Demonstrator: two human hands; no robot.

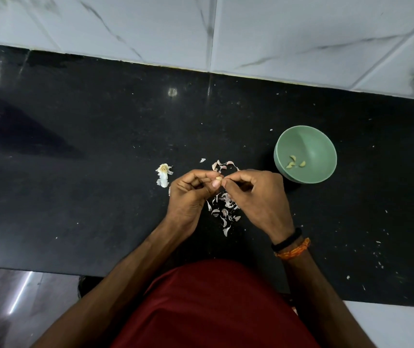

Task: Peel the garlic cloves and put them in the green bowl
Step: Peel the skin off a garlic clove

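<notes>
A small pale garlic clove sits between my two hands, above the black counter. My left hand pinches it with curled fingers and thumb. My right hand meets it from the right, fingertips pinching at the clove. The green bowl stands to the right of my hands and holds three peeled cloves. More pinkish cloves lie just beyond my hands, partly hidden by them.
Loose garlic skins lie scattered under and in front of my hands. A stripped garlic root and husk lies to the left. White tiled wall runs behind the counter. The counter's front edge is near my red shirt.
</notes>
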